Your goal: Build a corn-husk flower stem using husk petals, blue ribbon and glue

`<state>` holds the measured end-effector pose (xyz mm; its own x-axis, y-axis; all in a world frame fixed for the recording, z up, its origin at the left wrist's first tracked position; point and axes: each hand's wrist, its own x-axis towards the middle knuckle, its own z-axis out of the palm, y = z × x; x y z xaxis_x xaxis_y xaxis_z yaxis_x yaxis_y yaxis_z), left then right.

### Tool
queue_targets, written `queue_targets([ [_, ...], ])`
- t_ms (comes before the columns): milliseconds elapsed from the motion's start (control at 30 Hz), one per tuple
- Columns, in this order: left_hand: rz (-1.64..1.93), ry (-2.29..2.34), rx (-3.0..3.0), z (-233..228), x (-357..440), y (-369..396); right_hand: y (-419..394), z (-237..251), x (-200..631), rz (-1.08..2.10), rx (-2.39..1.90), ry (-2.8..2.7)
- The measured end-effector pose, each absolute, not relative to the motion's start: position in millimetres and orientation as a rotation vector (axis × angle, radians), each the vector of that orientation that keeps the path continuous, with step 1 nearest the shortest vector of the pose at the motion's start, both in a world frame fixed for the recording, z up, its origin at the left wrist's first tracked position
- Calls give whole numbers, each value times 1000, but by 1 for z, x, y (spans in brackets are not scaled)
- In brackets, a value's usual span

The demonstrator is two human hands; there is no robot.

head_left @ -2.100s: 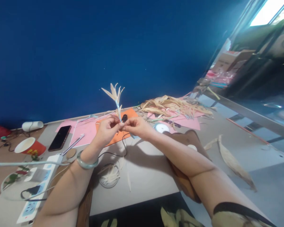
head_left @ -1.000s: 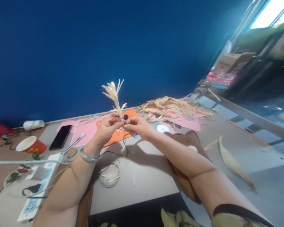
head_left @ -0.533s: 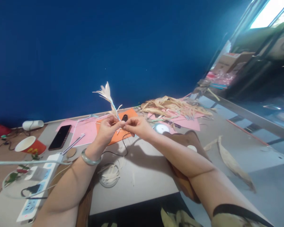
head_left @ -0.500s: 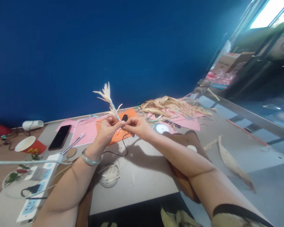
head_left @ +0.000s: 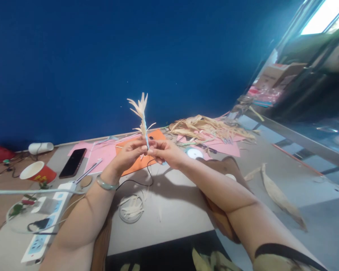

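Note:
Between my two hands stands a small husk flower stem (head_left: 144,113), upright, with pale pointed petals at its top and a blue wrapping down its stalk. My left hand (head_left: 132,152), a bangle on its wrist, pinches the lower stalk from the left. From the right, my right hand (head_left: 165,151) pinches the same stalk near its bottom end, thumb against fingers. Orange paper (head_left: 135,165) lies behind and below the hands. A small dish (head_left: 131,209) of cut pale husk strips sits on the table nearer to me.
A heap of dried husks (head_left: 206,126) lies on pink paper at the back right. To the left are a phone (head_left: 72,163), a red paper cup (head_left: 38,172) and a power strip (head_left: 46,226) with cords. A white spool (head_left: 194,153) sits right of my hands; a blue wall (head_left: 101,67) rises behind.
The flower stem has turned from leaning left to nearly upright and shifted a little to the right. Both hands stay pinched at its lower end.

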<state>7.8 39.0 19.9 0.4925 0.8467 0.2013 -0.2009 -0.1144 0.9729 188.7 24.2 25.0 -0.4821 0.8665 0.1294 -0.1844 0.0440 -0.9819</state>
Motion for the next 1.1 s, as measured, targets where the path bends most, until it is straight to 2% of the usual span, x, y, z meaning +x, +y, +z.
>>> queue_targets([
  [233, 1195, 680, 1457, 18, 9, 40, 28, 21, 188, 1518, -789, -1425],
  [600, 1250, 982, 1662, 29, 12, 34, 28, 26, 191, 1258, -993, -1573],
  [1100, 1399, 952, 1439, 19, 23, 28, 21, 22, 184, 1218, -842, -1534],
])
